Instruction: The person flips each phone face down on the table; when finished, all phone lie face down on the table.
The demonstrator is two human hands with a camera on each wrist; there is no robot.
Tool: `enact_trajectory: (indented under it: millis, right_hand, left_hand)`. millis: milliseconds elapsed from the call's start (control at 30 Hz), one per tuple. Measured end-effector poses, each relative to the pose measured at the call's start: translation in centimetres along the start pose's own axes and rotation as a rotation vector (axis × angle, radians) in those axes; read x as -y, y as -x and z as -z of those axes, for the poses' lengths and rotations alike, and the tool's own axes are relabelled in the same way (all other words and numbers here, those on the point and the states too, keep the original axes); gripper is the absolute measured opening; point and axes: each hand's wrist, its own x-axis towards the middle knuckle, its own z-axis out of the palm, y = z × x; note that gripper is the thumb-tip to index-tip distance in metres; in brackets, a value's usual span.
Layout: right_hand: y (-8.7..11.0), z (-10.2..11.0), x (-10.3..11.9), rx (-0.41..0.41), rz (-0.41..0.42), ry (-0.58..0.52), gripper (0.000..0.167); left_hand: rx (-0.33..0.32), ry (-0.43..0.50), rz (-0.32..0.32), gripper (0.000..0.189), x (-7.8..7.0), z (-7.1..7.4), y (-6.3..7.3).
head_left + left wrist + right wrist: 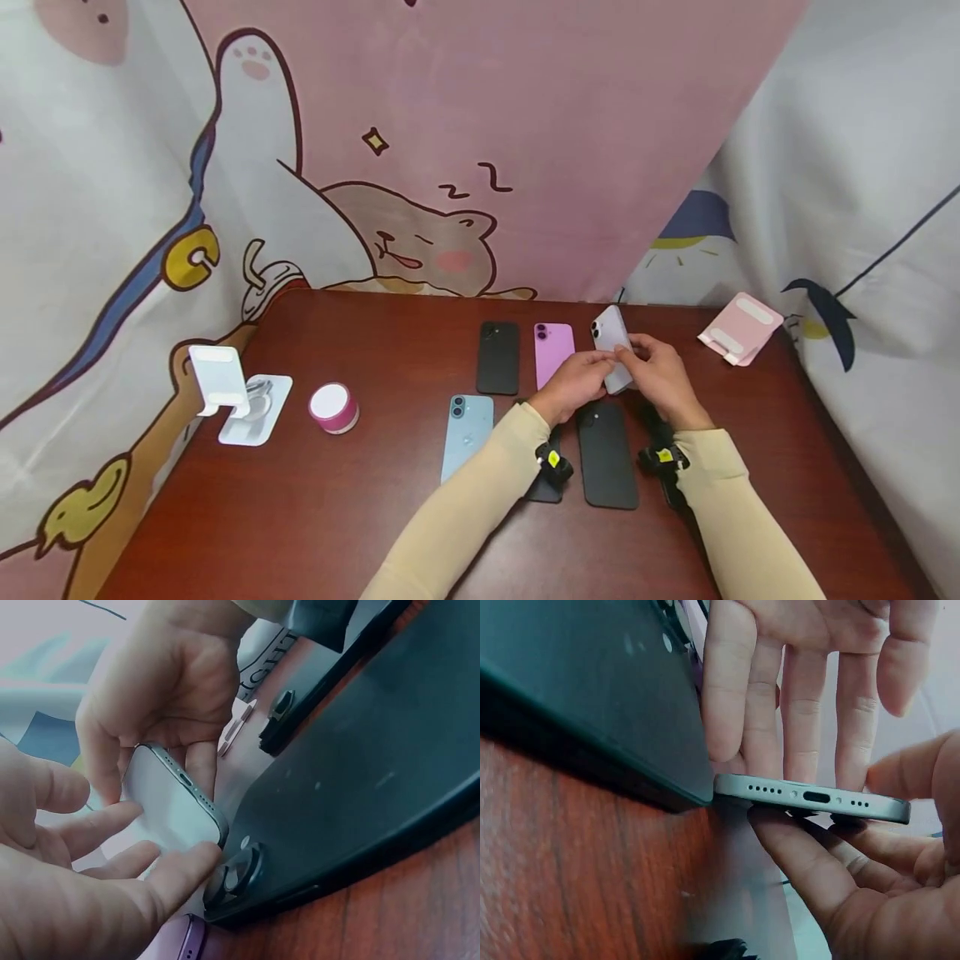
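Note:
A pale lavender smartphone (609, 330) is tilted up above the back right of the table, its camera side showing in the head view. My right hand (663, 379) grips it, with the thumb on one face and curled fingers behind the other. My left hand (576, 382) meets the phone from the left. Its fingers are straight, the tips at the phone's face and edge in the right wrist view. The bottom edge with the charging port faces the right wrist camera. Just below both hands lies a large black phone (607, 458), and a pink phone (552, 346) lies beside the left hand.
A black phone (498, 358) and a light blue phone (467, 433) lie left of the hands. Dark phones are partly hidden under both wrists. A white stand (217, 375) and pink-sided jar (333, 408) are at left; a pink stand (742, 329) is back right.

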Motion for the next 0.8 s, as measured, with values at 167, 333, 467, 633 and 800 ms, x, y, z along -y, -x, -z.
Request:
enact_trajectory:
  millis: [167, 333, 467, 633, 800]
  right_hand:
    - [-0.1, 0.0, -0.2, -0.012, -0.018, -0.032, 0.050]
    - [-0.2, 0.4, 0.3, -0.081, 0.004, -0.044, 0.048]
    - [0.2, 1.0, 1.1, -0.130, 0.010, -0.072, 0.049]
    - [0.9, 1.0, 1.8, -0.143, 0.016, -0.149, 0.049]
    - [1.1, 0.8, 1.7, -0.133, 0.004, -0.205, 0.051]
  left_hand:
    - [-0.002, -0.028, -0.009, 0.040, 0.4, 0.2, 0.0]
    - [-0.070, 0.148, -0.005, 0.039, 0.6, 1.3, 0.0]
    - [-0.130, 0.289, -0.017, 0.040, 0.6, 1.8, 0.0]
    - [-0.120, 0.371, 0.006, 0.043, 0.5, 1.9, 0.0]
    - [-0.100, 0.409, 0.033, 0.038, 0.5, 1.9, -0.2]
